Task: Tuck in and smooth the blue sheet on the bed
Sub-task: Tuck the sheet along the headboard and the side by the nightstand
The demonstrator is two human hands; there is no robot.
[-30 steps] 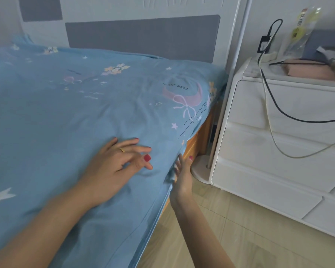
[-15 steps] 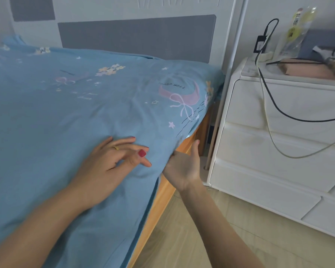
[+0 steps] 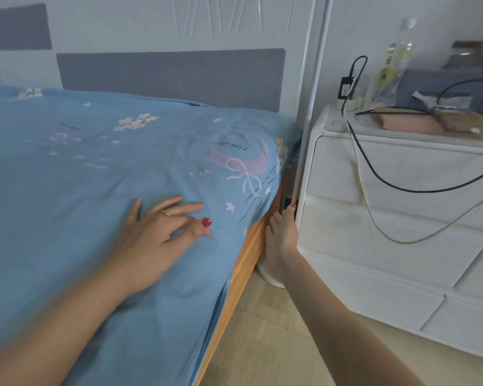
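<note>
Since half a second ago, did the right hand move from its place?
Yes. The right hand has left the blue sheet edge and slid toward the headboard, into the gap beside the white nightstand.

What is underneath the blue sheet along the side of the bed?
Below the edge of the blue sheet a strip of orange wooden bed frame shows. The mattress is wholly covered, so it cannot be seen. The left hand rests flat on top.
</note>
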